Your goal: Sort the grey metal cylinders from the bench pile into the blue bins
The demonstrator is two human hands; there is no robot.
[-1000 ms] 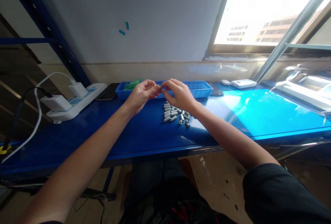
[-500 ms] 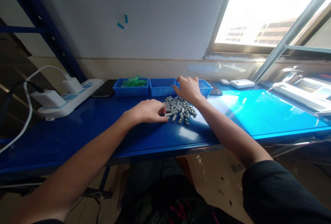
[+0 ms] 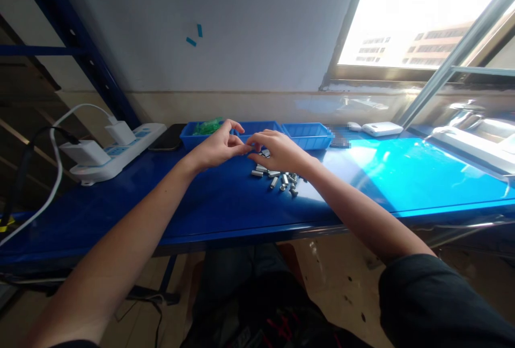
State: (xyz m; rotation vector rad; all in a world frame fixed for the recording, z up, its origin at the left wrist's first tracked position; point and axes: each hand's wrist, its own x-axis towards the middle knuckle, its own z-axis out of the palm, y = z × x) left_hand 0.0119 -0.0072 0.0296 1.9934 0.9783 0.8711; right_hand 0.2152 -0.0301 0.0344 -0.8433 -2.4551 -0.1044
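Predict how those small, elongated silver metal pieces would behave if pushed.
The silver pieces look metallic, so probably stiff and heavy for their size. Lying loose on the glossy blue tabletop, they'd likely slide or scatter.

The hands (image 3: 217, 147) (image 3: 277, 152) hover together near metal pieces (image 3: 274, 182).

Nothing can be read, the pink print (image 3: 285, 328) on the dark clothing (image 3: 229, 308) included

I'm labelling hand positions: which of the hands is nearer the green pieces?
Left. The left hand is close by, just right of the green pieces and toward the person; the right hand is farther right, by the loose metal pieces.
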